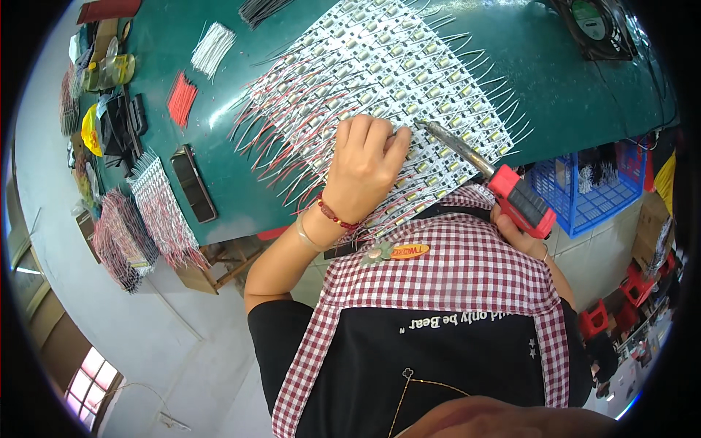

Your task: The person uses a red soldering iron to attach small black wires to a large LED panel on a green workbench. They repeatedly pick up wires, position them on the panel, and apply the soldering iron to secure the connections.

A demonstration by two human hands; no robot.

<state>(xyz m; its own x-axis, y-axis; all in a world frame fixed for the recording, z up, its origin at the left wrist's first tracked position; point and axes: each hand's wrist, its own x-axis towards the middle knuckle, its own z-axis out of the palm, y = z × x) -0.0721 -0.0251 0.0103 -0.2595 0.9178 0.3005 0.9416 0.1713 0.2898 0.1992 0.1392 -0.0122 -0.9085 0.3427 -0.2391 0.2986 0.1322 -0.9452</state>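
A large panel of white circuit boards [438, 93] lies on the green table under my hands, with rows of small components. Red and white wires [281, 135] stick out along its left side, pale ones along its right. My left hand [365, 164] rests on the panel with its fingers curled together; whatever they pinch is hidden beneath them. In my right hand [513, 232] is a red-and-black soldering iron [520, 201], gripped by its handle. Its metal tip points up and left, close to my left fingertips at the panel's surface. I cannot tell whether it touches a board.
On the green table [241, 193] lie a bundle of red wires [182, 98], white wires [213, 50], a phone [194, 184] and a wired board strip [162, 204]. A black fan [595, 28] stands at the far right. Below the right edge is a blue crate [573, 193].
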